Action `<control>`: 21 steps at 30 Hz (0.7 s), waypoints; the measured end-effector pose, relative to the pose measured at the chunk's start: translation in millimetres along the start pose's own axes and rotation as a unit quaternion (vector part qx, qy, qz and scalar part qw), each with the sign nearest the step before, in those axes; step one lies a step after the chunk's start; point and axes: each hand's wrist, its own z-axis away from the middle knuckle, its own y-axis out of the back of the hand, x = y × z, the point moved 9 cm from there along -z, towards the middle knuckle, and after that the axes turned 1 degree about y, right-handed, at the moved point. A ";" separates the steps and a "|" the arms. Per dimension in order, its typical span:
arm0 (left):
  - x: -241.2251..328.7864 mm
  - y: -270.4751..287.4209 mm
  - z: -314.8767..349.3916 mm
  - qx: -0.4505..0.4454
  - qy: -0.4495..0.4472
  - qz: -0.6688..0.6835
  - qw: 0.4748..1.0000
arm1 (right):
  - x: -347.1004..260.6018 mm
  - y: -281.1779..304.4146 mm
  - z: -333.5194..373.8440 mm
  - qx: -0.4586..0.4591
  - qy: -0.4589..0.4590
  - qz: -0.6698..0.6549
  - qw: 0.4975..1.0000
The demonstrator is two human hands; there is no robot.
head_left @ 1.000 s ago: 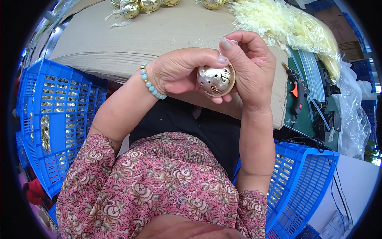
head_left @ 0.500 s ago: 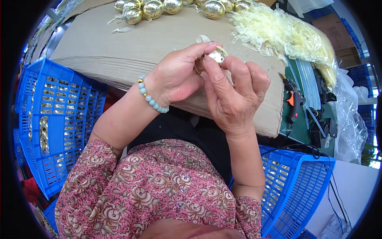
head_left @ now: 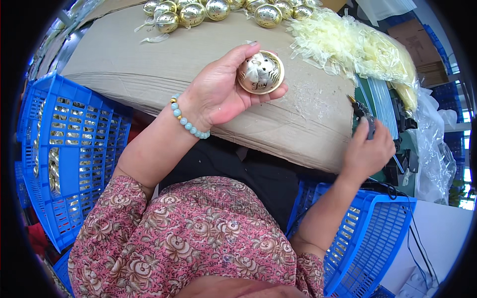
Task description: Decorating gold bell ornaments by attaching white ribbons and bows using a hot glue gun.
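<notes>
In the head view, the ball (head_left: 262,74) is being held over the cardboard (head_left: 189,69) by the left hand (head_left: 231,84), its fingers being half curled beneath and its thumb being set alongside. The glue gun's (head_left: 371,130) handle is being covered by the right hand (head_left: 370,149); its fingers are being partly hidden, so whether they are being closed cannot be told. Good handling is being judged to require a steady ball and a nozzle (head_left: 352,99) kept off skin. A shiny silver-gold surface is being displayed, with dark star-shaped marks and a gold rim.
</notes>
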 end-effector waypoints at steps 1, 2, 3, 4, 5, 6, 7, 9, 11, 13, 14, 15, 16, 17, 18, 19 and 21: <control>-1.5 -2.6 -2.4 -0.027 0.006 0.010 1.000 | 30.5 -10.8 5.2 -0.044 -0.065 0.085 0.993; -2.2 -5.7 -3.2 -0.052 0.011 0.019 0.998 | 50.2 -23.3 9.0 -0.107 -0.091 0.139 0.980; -3.4 -6.8 -4.0 -0.054 0.012 0.020 0.998 | 64.1 -33.1 11.4 -0.155 -0.141 0.084 0.974; -4.7 -6.7 -5.4 -0.041 0.007 0.015 0.999 | 74.5 -42.9 16.4 -0.203 -0.190 0.027 0.960; -5.5 -6.1 -7.1 -0.028 0.002 0.010 1.000 | 77.1 -43.5 16.2 -0.202 -0.191 0.029 0.960; -5.9 -6.6 -8.0 -0.028 0.002 0.011 1.000 | 77.6 -44.9 16.4 -0.202 -0.193 0.009 0.960; -5.4 -6.0 -9.1 -0.022 -0.002 0.012 1.000 | 77.3 -45.5 16.3 -0.202 -0.196 -0.011 0.959; -5.2 -6.0 -11.0 -0.015 -0.006 0.015 1.000 | 72.7 -40.1 20.7 -0.230 -0.203 -0.017 0.952; -0.8 -0.8 -12.3 0.016 -0.035 0.042 0.998 | 73.8 -46.7 27.3 -0.276 -0.229 -0.041 0.933; -3.1 1.4 -16.1 0.017 -0.032 0.058 0.998 | 76.9 -44.1 28.3 -0.269 -0.262 -0.078 0.924; -4.5 3.3 -17.9 0.019 -0.030 0.073 0.997 | 79.9 -43.3 31.0 -0.262 -0.295 -0.116 0.912; -4.9 3.6 -17.9 0.020 -0.031 0.073 0.997 | 81.5 -43.0 35.7 -0.262 -0.293 -0.117 0.912; -6.5 3.6 -17.5 0.021 -0.029 0.078 0.996 | 84.9 -41.2 43.0 -0.209 -0.317 -0.229 0.896; -7.3 3.8 -17.3 0.022 -0.027 0.084 0.996 | 86.9 -39.9 46.0 -0.152 -0.337 -0.338 0.865; -8.3 2.6 -19.0 0.021 -0.024 0.084 0.996 | 78.4 -34.8 45.8 -0.152 -0.339 -0.336 0.865; -8.9 2.8 -19.5 0.024 -0.018 0.086 0.996 | 47.3 -32.2 43.1 -0.151 -0.328 -0.489 0.794; -10.5 4.2 -19.7 0.026 -0.009 0.087 0.996 | 3.3 -27.3 39.5 -0.172 -0.287 -0.660 0.672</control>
